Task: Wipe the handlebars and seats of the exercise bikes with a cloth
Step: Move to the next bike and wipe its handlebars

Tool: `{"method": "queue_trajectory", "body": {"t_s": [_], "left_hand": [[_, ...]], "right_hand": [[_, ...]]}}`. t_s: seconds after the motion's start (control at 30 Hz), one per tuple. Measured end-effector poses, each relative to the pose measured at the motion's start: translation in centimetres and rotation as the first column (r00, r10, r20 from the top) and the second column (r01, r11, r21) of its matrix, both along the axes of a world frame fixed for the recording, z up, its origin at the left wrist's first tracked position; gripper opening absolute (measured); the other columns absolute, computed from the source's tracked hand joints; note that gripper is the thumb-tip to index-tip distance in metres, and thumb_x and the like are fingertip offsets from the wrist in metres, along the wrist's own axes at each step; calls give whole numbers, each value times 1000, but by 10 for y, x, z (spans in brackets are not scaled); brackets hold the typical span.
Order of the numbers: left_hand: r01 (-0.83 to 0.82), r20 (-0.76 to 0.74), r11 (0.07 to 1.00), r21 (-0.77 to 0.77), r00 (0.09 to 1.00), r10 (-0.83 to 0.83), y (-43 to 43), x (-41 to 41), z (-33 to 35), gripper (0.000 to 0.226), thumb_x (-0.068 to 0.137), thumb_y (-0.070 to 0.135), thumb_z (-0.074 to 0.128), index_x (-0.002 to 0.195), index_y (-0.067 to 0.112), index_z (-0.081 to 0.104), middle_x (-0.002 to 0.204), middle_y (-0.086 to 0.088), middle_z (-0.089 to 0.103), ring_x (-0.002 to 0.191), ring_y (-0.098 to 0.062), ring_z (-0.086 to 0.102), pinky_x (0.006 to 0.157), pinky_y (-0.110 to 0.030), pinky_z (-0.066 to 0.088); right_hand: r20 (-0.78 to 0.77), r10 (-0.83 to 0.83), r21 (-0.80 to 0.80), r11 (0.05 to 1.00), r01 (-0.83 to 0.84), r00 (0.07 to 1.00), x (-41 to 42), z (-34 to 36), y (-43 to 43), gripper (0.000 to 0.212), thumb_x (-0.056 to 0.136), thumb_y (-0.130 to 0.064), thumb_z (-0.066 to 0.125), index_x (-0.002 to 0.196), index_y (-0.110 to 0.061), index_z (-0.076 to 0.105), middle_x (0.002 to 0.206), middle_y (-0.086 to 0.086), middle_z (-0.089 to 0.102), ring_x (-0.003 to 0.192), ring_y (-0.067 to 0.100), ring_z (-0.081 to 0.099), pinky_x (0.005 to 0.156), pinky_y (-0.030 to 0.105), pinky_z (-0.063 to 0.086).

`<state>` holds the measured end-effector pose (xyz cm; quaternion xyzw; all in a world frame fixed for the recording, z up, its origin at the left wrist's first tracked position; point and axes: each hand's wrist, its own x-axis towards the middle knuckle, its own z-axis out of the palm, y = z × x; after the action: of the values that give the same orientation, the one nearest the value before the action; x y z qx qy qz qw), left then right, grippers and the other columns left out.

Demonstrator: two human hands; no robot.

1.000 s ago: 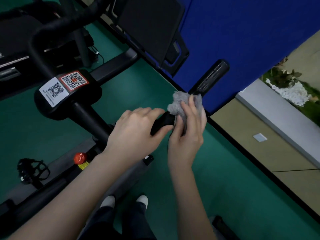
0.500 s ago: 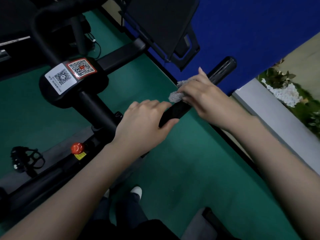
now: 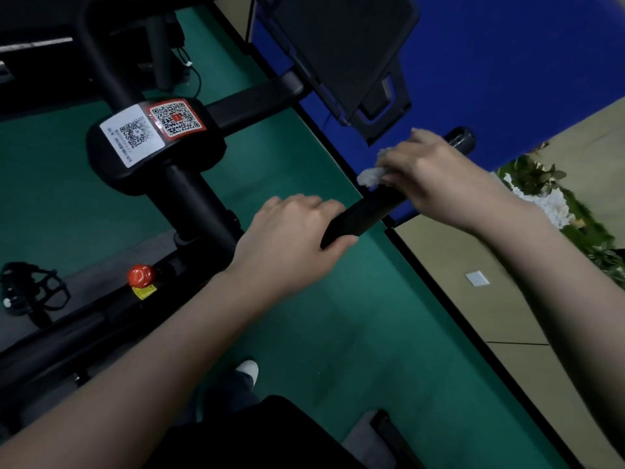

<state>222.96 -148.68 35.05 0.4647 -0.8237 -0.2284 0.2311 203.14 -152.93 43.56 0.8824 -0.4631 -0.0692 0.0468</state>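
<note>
- Step in hand: wiping the right-side handlebar [image 3: 362, 214] of the exercise bike. The seat is not in view, so it looks like the handlebar part of the job.
- Left hand [image 3: 291, 238] is wrapped round the near end of the bar, fingers curled over the top and thumb underneath, likely steadying it.
- Right hand [image 3: 436, 177] sits further up the same bar, near the rounded tip, fingers curled down over the cloth [image 3: 372, 176] and pressing it to the grip.
- The cloth is a pale wad, mostly hidden under the right hand, with only a tuft showing at the fingertips. It probably wraps part of the bar, but I can't tell how far round.
- The hands are apart, with a bare stretch of black grip between them.
- Around: QR stickers [image 3: 152, 128] on the bike's centre housing, red knob [image 3: 141, 275] on the frame below, pedal [image 3: 30, 289] far left, dark console [image 3: 345, 45] above, green floor [image 3: 338, 316].
- Next move, my read: slide the cloth along the grip to cover the tip and the bare stretch with firm pressure. The left hand must shift off its patch so that bit gets wiped, then the other bar and the seat.
</note>
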Motion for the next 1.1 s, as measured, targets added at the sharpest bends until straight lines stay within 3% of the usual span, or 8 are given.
{"method": "queue_trajectory", "body": {"t_s": [0.13, 0.23, 0.4, 0.57, 0.63, 0.73, 0.93, 1.1], "left_hand": [[-6, -6, 1000, -11, 1000, 6, 0, 0, 0, 40, 88, 55, 47, 112, 26, 59, 91, 4, 63, 91, -21, 58, 77, -33, 38], [-4, -8, 1000, -9, 1000, 4, 1, 0, 0, 41, 88, 56, 47, 112, 26, 59, 91, 4, 63, 90, -21, 58, 78, -34, 39], [-7, -12, 1000, 7, 1000, 7, 1, 0, 1, 42, 88, 57, 45, 114, 28, 58, 92, 6, 63, 92, -19, 58, 80, -33, 39], [-9, 0, 1000, 25, 1000, 9, 1, 1, 2, 42, 87, 58, 44, 114, 29, 58, 92, 7, 62, 92, -17, 58, 80, -33, 39], [-11, 4, 999, 32, 1000, 11, 0, 1, 2, 41, 87, 58, 44, 114, 31, 58, 91, 8, 62, 91, -16, 58, 80, -32, 39], [-13, 4, 999, 38, 1000, 13, 0, 0, 3, 39, 87, 58, 45, 113, 31, 58, 89, 9, 62, 91, -15, 58, 81, -32, 41], [-24, 35, 999, 40, 999, 23, -1, -2, 5, 41, 86, 58, 47, 113, 30, 60, 91, 8, 63, 93, -19, 57, 81, -34, 43], [-31, -1, 997, 75, 1000, 31, -9, -18, 14, 53, 83, 64, 40, 122, 31, 55, 104, 9, 60, 103, -17, 57, 83, -34, 45]], "right_hand": [[18, 4, 3, 1000, -5, 1000, 1, -7, 6, 26, 98, -25, 48, 102, -4, 64, 93, 11, 64, 83, 32, 49, 82, 40, 38], [-22, -12, -47, 999, 11, 1000, -3, -5, 3, 30, 97, -31, 46, 103, -8, 64, 92, 6, 64, 84, 29, 48, 85, 42, 34], [69, -115, -243, 962, 128, 991, -17, 2, -2, 23, 95, -29, 56, 96, -7, 65, 86, 7, 66, 87, 31, 51, 84, 41, 27], [95, -13, -275, 961, 38, 995, -16, -14, 4, 20, 95, -24, 58, 93, -7, 67, 95, 5, 69, 86, 31, 54, 89, 42, 31], [169, -39, -361, 927, 99, 985, -23, -13, 2, 24, 97, -26, 54, 92, -7, 67, 92, 5, 68, 87, 31, 54, 90, 41, 30], [318, -109, -440, 863, 249, 942, -22, -24, 6, 23, 97, -23, 54, 96, -4, 68, 91, 6, 68, 93, 33, 54, 94, 40, 30], [484, -31, -542, 774, 328, 874, -19, -57, 16, 17, 93, -12, 62, 101, 0, 70, 104, 9, 70, 105, 34, 53, 104, 53, 33], [758, 26, -543, 581, 607, 652, 3, -80, 15, 18, 90, 1, 61, 107, 4, 68, 115, 13, 67, 113, 33, 47, 101, 49, 40]]}}
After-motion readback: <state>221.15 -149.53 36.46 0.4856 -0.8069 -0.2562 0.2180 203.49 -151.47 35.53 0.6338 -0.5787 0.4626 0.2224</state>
